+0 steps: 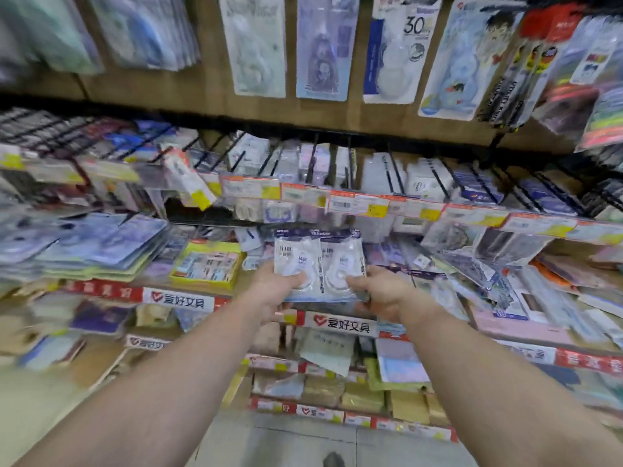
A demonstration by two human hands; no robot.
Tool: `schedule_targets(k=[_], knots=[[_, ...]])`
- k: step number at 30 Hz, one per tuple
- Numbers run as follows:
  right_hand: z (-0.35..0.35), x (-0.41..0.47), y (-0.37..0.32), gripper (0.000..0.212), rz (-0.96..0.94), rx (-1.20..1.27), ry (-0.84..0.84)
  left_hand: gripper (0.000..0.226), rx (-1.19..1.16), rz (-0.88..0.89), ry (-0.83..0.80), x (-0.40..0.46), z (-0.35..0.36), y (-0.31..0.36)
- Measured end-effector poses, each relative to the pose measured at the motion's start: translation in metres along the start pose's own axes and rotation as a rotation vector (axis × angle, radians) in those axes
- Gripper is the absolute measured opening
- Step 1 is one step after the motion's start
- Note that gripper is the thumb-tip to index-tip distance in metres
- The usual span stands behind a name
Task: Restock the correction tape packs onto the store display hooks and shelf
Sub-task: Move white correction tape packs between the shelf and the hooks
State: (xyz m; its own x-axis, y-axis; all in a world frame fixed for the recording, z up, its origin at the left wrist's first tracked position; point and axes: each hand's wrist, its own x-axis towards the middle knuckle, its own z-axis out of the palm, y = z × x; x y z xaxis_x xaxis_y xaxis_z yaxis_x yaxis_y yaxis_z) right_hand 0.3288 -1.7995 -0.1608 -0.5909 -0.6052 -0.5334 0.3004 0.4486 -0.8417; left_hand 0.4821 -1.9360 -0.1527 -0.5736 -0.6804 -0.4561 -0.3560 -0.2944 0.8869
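1. Correction tape packs (319,264): two side by side, upright, held before the middle shelf (340,322).
2. Left hand (274,291) fingers clamped on lower left edge.
3. Right hand (381,293) fingers clamped on lower right corner.

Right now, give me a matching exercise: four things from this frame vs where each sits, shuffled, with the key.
Things:
1. correction tape packs
2. yellow box
3. left hand
4. pack marked 30

Places:
A. hanging on the back board, upper right of centre
B. on the shelf, left of the hands
C. held side by side between both hands, centre of view
D. gripping the lower left edge of the packs

The right hand holds the opposite edge.

Pairs: 1-C, 2-B, 3-D, 4-A
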Motion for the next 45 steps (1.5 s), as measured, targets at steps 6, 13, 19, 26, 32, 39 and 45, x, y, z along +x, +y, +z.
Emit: schedule_targets(k=[6, 13, 19, 26, 32, 39, 45], knots=[[0.173, -0.012, -0.011, 0.017, -0.031, -0.089, -0.175, 0.042, -0.009, 0.014, 0.109, -0.025, -0.179, -0.030], [0.346, -0.033, -0.034, 0.038, -0.128, -0.197, -0.255, 0.049, -0.106, 0.031, 0.269, -0.068, -0.344, -0.046], [0.438, -0.047, -0.065, 0.025, -0.279, -0.216, -0.347, 0.045, -0.167, 0.113, 0.407, -0.084, -0.427, -0.035], [0.493, -0.032, -0.123, 0.039, -0.405, -0.200, -0.408, 0.040, -0.230, 0.256, 0.477, -0.071, -0.480, 0.008], [0.519, -0.007, -0.193, 0.038, -0.539, -0.183, -0.447, 0.042, -0.253, 0.360, 0.514, -0.044, -0.510, 0.067], [0.532, 0.018, -0.264, 0.036, -0.669, -0.194, -0.435, 0.055, -0.299, 0.484, 0.555, -0.008, -0.531, 0.129], [0.543, 0.027, -0.289, 0.027, -0.723, -0.185, -0.428, 0.065, -0.307, 0.578, 0.613, 0.011, -0.541, 0.151]])
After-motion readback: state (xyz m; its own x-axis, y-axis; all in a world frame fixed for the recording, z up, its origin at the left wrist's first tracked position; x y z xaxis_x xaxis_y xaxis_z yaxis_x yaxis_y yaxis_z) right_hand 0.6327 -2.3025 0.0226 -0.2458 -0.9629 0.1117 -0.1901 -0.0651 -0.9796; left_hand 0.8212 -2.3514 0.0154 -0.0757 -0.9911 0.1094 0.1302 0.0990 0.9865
